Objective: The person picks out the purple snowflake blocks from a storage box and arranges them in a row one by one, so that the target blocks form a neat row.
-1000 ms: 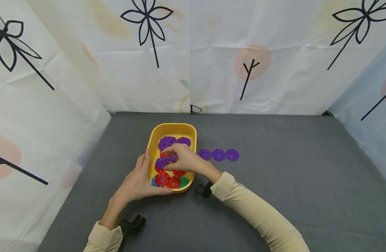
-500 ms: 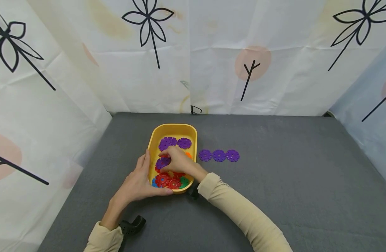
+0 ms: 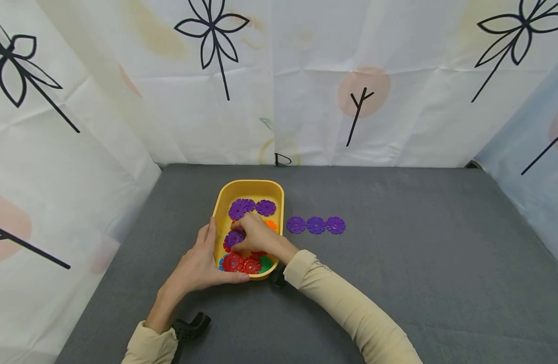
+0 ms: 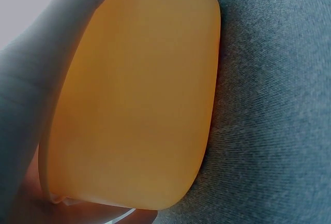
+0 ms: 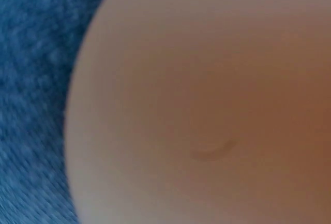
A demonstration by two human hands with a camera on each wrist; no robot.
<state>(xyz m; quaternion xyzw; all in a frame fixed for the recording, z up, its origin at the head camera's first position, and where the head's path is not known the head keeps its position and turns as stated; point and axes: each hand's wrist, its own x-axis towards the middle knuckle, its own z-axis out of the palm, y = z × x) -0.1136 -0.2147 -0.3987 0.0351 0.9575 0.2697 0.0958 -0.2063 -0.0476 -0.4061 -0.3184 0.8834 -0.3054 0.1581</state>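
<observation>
Purple flower-shaped disc (image 3: pixel 234 238) sits near the left wall of a yellow tray (image 3: pixel 256 189), at the fingertips of the right hand (image 3: pixel 259 239). That hand is partly closed, thumb and fingers curving toward each other about the disc; whether they pinch it cannot be told, and the right wrist view is too blurred to help. A light pinch on opposite edges, then a straight lift, should avoid dragging the red discs (image 3: pixel 233 262) close by. The left hand (image 3: pixel 199 258) spreads wide round the tray's near left corner, holding it with fingers along the side and thumb along the near end; firm pressure there should stop the tray sliding. Elsewhere in the tray, more purple discs (image 3: pixel 241 208) lie toward the far end, an orange disc (image 3: pixel 270 224) by the right wall, a green disc (image 3: pixel 265 263) in the near right corner. Just right of the tray, three purple discs (image 3: pixel 316 225) lie side by side on the grey table (image 3: pixel 397 242).
</observation>
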